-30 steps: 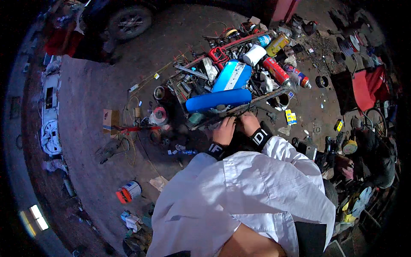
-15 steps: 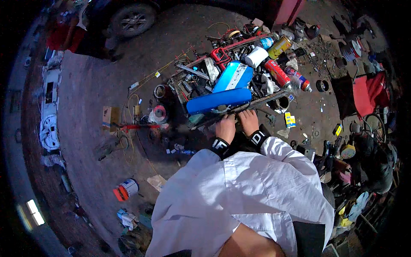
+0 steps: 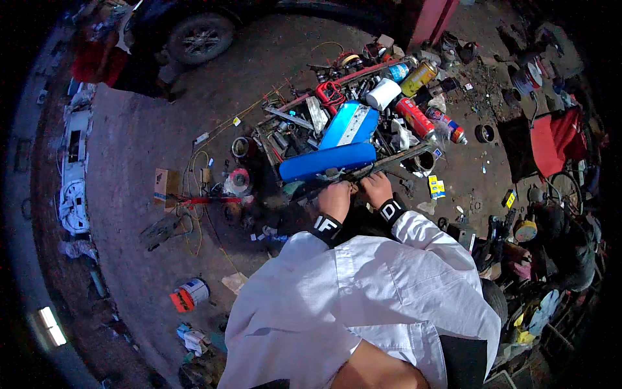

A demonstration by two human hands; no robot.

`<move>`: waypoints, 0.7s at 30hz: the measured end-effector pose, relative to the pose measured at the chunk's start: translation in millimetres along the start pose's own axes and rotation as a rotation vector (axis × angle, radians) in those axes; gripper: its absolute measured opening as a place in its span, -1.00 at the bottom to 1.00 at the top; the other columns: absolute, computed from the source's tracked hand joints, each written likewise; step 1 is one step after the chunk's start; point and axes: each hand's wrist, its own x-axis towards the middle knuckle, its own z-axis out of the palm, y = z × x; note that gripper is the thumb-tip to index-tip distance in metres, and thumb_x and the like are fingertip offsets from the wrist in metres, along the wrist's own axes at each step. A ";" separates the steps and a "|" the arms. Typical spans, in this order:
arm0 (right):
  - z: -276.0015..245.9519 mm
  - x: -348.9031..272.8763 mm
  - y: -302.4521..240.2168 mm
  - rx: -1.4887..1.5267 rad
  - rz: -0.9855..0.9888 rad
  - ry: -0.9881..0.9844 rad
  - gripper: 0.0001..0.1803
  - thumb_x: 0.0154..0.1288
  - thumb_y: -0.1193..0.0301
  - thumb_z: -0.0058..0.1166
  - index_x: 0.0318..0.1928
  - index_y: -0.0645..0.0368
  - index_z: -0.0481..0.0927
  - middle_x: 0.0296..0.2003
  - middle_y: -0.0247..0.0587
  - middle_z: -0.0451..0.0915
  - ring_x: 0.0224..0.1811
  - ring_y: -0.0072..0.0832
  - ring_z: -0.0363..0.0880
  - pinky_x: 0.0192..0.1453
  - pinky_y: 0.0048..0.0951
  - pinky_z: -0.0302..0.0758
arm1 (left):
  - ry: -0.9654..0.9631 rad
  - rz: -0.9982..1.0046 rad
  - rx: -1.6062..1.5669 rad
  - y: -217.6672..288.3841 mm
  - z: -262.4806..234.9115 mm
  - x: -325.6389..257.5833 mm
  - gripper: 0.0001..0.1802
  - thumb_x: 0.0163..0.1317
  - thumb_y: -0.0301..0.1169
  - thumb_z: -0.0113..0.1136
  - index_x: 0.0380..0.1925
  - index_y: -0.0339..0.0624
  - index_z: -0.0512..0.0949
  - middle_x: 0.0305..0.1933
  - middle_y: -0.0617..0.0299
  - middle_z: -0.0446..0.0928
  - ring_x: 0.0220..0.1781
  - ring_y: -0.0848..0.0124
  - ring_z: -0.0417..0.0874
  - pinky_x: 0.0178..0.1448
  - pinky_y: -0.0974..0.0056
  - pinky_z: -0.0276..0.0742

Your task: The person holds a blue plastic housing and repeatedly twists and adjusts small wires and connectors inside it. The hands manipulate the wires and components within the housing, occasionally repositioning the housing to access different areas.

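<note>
At the near edge of a metal tool tray [image 3: 400, 155], my left hand [image 3: 335, 200] is closed, its fingers curled in front of the rim. My right hand [image 3: 377, 190] is close beside it, fingers bent down at the same edge. Whatever they grip between them is too small and dark to make out. Just beyond my hands lies a long blue panel [image 3: 327, 162], and behind it a blue case with a silver band [image 3: 350, 123]. Loose sockets and metal tools surround them in the tray.
The tray also carries a white cylinder [image 3: 383, 94], a red spray can [image 3: 415, 118] and a yellow can [image 3: 418, 78]. On the floor are a yellow-and-blue packet [image 3: 437, 187], a cardboard box [image 3: 166, 186] and an orange-and-white tub [image 3: 189, 295]. A car wheel [image 3: 201, 39] stands far left.
My left hand has drawn slightly left and toward me, with its fingers more curled. My right hand has shifted slightly down from the rim. The view has moved a little.
</note>
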 end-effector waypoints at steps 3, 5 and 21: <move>5.2 -1.8 2.1 0.026 0.048 -0.095 -0.83 0.05 0.40 0.01 -0.30 0.14 0.52 -0.44 -0.16 0.55 -0.24 -0.17 0.54 -0.05 -0.13 0.42 | -0.046 -0.055 0.055 9.8 -2.3 0.5 -0.82 0.19 -0.31 0.06 -0.44 0.00 0.65 -0.47 0.05 0.61 -0.38 0.01 0.64 -0.32 -0.02 0.54; 9.8 -0.4 4.0 0.013 -0.001 -0.065 -0.84 0.04 0.40 0.01 -0.32 0.13 0.52 -0.45 -0.18 0.55 -0.25 -0.19 0.53 -0.09 -0.15 0.42 | -0.063 -0.104 -0.020 9.3 -4.2 0.8 -0.81 0.20 -0.30 0.05 -0.43 0.00 0.65 -0.45 0.06 0.62 -0.37 0.01 0.64 -0.32 -0.03 0.54; 9.8 -7.3 3.0 0.033 -0.093 -0.109 -0.88 0.03 0.41 0.08 -0.35 0.05 0.57 -0.49 -0.26 0.56 -0.31 -0.28 0.55 -0.09 -0.20 0.44 | -0.434 -0.645 -1.152 -38.8 7.7 2.6 -0.78 0.20 -0.28 0.28 -0.50 -0.18 0.57 -0.65 0.39 0.38 -0.72 0.62 0.25 -0.65 0.46 0.08</move>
